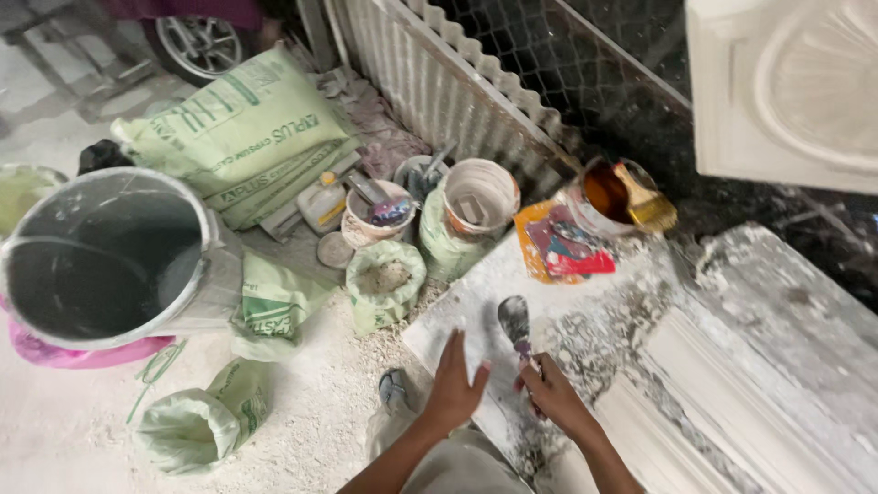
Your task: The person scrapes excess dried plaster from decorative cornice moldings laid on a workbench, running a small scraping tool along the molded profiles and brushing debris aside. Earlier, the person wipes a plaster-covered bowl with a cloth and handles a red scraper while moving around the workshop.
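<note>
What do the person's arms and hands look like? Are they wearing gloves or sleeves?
No gloves and no sleeves show. Both forearms are bare all the way down to the picture's bottom edge. The left hand and the right hand are bare too, slim, with pale dusty fingertips. I can see no rings, watch or bracelets on them.

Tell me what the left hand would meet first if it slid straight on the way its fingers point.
The left hand points up the white plaster-dusted slab. Probably first the pale green sack under the white bucket, though depth is unclear.
</note>
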Demonstrator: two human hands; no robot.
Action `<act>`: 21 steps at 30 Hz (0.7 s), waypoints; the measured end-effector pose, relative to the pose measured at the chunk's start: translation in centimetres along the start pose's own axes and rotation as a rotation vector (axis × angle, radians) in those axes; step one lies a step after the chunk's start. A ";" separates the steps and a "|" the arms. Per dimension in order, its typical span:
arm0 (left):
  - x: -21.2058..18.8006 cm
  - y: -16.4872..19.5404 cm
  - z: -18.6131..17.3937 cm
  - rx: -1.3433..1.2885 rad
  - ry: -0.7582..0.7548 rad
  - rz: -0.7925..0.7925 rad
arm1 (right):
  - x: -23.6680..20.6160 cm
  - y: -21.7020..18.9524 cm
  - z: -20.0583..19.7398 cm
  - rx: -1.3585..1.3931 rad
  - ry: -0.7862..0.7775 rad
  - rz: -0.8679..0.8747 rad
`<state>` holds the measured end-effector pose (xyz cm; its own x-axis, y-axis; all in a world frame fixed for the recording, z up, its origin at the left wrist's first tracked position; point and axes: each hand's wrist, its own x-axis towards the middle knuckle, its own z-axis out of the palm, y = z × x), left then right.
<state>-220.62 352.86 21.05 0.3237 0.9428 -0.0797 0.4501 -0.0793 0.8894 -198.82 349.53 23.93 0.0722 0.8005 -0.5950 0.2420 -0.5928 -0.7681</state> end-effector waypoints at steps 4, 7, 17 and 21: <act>-0.8 0.6 0.9 -0.704 -0.415 -0.568 | -3.4 0.1 1.4 0.238 -0.095 0.047; -1.8 0.4 2.3 -0.928 -0.418 -0.578 | -5.3 0.9 4.5 0.250 -0.159 -0.001; -10.4 -3.4 5.1 -0.611 -0.115 -0.617 | -12.0 12.1 -0.4 -0.317 0.152 -0.136; -14.2 -2.6 6.0 -0.574 -0.155 -0.698 | -14.8 14.8 -3.8 -0.555 0.374 -0.337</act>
<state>-221.38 337.74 17.16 0.2603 0.6589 -0.7058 0.1167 0.7041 0.7004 -192.64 329.29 22.25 0.2082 0.9662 -0.1521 0.7545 -0.2576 -0.6037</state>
